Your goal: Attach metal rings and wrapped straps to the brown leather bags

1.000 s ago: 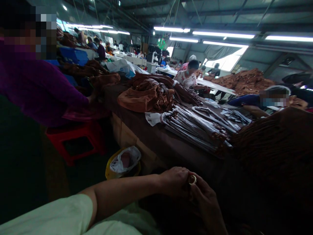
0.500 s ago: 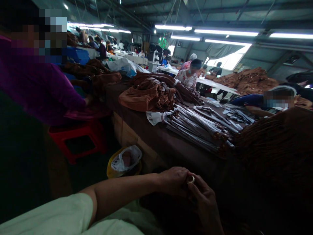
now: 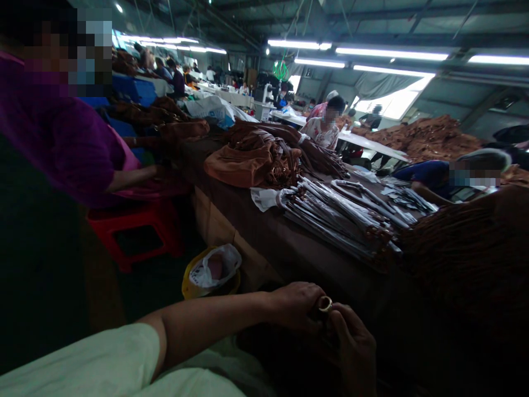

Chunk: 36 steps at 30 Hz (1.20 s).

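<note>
A small gold-coloured metal ring (image 3: 325,304) sits between my two hands, above the dark area at the table's near edge. My left hand (image 3: 295,304) is closed, its knuckles upward, and grips the ring's left side. With thumb and forefinger pinched together, my right hand (image 3: 354,333) holds the ring's right edge. Whatever lies under the hands, perhaps dark material joined to the ring, is lost in shadow. Beyond them lies a bundle of handles wrapped in white plastic (image 3: 330,215), with metal fittings at their ends.
The dark-covered table (image 3: 243,223) bears a brown bag (image 3: 235,165) and, at right, a large dark brown pile (image 3: 471,242). At left a co-worker in purple (image 3: 82,149) sits on a red stool (image 3: 132,223). A yellow bin (image 3: 190,281) with a plastic liner stands below the table.
My right hand has shifted slightly right and down, its fingers drawn closer together, and more of the ring shows. The co-worker's forearm at left is higher and more visible.
</note>
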Available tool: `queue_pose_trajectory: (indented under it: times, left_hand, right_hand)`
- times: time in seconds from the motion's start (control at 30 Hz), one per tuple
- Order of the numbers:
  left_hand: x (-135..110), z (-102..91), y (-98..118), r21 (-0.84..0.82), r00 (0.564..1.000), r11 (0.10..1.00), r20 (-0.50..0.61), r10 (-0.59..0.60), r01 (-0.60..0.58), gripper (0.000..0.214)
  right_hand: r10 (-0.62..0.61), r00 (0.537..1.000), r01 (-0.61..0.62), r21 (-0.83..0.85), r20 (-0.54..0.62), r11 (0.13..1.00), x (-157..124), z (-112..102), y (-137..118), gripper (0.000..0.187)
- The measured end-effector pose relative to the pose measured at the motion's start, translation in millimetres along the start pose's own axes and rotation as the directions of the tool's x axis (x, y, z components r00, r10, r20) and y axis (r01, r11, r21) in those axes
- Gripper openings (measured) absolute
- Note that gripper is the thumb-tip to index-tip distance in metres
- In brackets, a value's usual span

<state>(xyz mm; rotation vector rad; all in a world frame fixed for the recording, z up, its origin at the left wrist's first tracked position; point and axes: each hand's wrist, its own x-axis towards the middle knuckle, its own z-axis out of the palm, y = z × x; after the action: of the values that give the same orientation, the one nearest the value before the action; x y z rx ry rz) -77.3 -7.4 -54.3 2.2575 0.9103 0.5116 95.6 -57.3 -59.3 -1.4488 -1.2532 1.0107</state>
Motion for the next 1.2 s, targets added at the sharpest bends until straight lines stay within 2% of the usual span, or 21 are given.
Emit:
queue_pose_trajectory:
  times: [0.13, 0.23, 0.33, 0.43, 0.57, 0.63, 0.67, 0.73, 0.8, 0.87, 0.93, 1.0, 1.07, 1.1, 1.2]
  left_hand:
    - [0.2, -0.3, 1.9, 0.014, 1.000, 1.000, 0.013, 0.000, 0.000, 0.049]
    - [-0.1, 0.5, 3.0, 0.055, 0.998, 0.997, 0.031, 0.046, -0.048, 0.051]
    - [-1.2, 3.7, 2.4, 0.131, 0.995, 0.986, 0.015, 0.103, -0.104, 0.047]
    - [-3.1, 9.5, 0.5, 0.218, 0.994, 0.970, -0.001, 0.113, -0.110, 0.039]
    - [-6.8, 19.2, -2.8, 0.315, 0.990, 0.941, -0.016, 0.140, -0.127, 0.035]
    - [-8.0, 22.8, -3.8, 0.321, 0.989, 0.936, 0.002, 0.150, -0.143, 0.036]
    - [-8.2, 23.8, -3.8, 0.307, 0.989, 0.941, 0.009, 0.145, -0.141, 0.039]
    - [-7.9, 23.8, -2.9, 0.247, 0.992, 0.961, 0.008, 0.125, -0.123, 0.044]
    - [-6.9, 21.5, -0.9, 0.177, 0.996, 0.980, -0.010, 0.093, -0.090, 0.047]
    - [-5.6, 18.3, 1.5, 0.128, 0.997, 0.990, -0.022, 0.069, -0.065, 0.046]
    - [-4.6, 16.2, 3.7, 0.115, 0.997, 0.991, -0.024, 0.072, -0.069, 0.045]
    - [-4.2, 15.9, 5.0, 0.144, 0.995, 0.986, -0.031, 0.092, -0.087, 0.044]
    - [-4.6, 17.4, 5.3, 0.201, 0.993, 0.975, -0.034, 0.109, -0.100, 0.041]
    - [-5.2, 18.4, 5.0, 0.228, 0.993, 0.968, -0.029, 0.118, -0.109, 0.039]
    - [-7.1, 21.3, 3.5, 0.274, 0.988, 0.951, -0.005, 0.151, -0.144, 0.043]
  right_hand:
    - [-0.046, 0.999, 0.047, 0.029, -0.016, 0.999, -9.3, 6.6, 7.7, 0.021]
    - [-0.064, 0.997, 0.066, 0.061, -0.032, 0.996, -15.1, 13.5, 6.6, 0.019]
    - [0.075, 0.997, -0.076, 0.125, 0.015, 0.989, -17.6, 18.8, -2.9, 0.023]
    - [0.259, 0.961, -0.275, 0.276, 0.093, 0.921, -15.4, 20.7, -16.4, 0.029]
    - [0.351, 0.893, -0.437, 0.358, 0.281, 0.825, -8.4, 15.9, -24.6, 0.034]
    - [0.414, 0.858, -0.505, 0.355, 0.302, 0.787, -5.9, 11.6, -21.0, 0.037]
    - [0.431, 0.855, -0.513, 0.344, 0.289, 0.787, -5.4, 9.1, -17.6, 0.039]
    - [0.385, 0.885, -0.453, 0.296, 0.261, 0.841, -5.9, 3.9, -9.6, 0.044]
    - [0.251, 0.940, -0.298, 0.199, 0.231, 0.934, -8.5, -0.7, -2.8, 0.040]
    - [0.101, 0.982, -0.114, 0.076, 0.158, 0.991, -12.6, -2.7, 1.0, 0.032]
    - [-0.007, 0.999, 0.009, -0.037, 0.051, 0.999, -17.3, -1.0, 1.5, 0.028]
    - [-0.034, 0.999, 0.033, -0.050, -0.020, 0.998, -21.0, 3.5, -0.2, 0.027]
    - [0.047, 0.999, -0.047, 0.063, -0.005, 0.997, -22.4, 8.2, -3.3, 0.027]
    - [0.121, 0.992, -0.126, 0.153, 0.043, 0.980, -22.0, 9.8, -5.1, 0.028]
    - [0.310, 0.916, -0.388, 0.362, 0.255, 0.848, -17.3, 9.8, -10.1, 0.031]
